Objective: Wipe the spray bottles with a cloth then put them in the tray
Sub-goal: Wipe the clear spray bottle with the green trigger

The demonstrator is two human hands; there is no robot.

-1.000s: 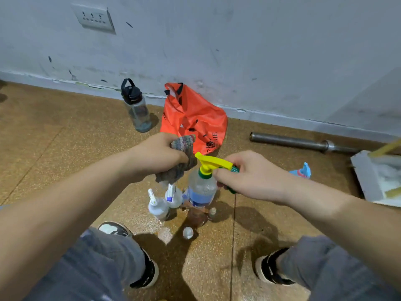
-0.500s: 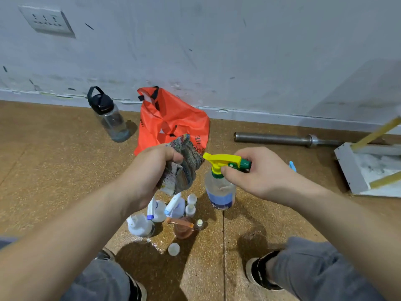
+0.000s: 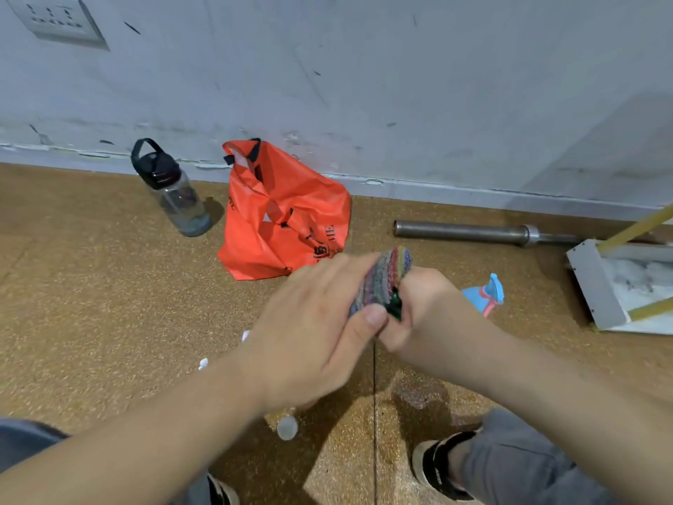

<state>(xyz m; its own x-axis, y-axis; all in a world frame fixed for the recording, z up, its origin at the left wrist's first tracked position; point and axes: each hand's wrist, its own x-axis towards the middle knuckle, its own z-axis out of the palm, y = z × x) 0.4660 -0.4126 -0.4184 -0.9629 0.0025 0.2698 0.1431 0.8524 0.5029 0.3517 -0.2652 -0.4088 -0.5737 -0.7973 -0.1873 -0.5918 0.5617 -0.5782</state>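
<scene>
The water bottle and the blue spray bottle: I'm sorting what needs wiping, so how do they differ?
The water bottle has a black lid with a carry loop; the blue spray bottle has a blue and pink trigger head. The water bottle shows whole, standing on its base; the blue spray bottle shows only its head, the rest behind the right hand. Shared: the cloth touches neither.

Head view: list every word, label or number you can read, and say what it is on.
"ME": black letters on the orange bag, end of a creased print; the rest is unreadable.
Shoe: small white print on the black strap, too small to read.
Nothing else carries readable text.
</scene>
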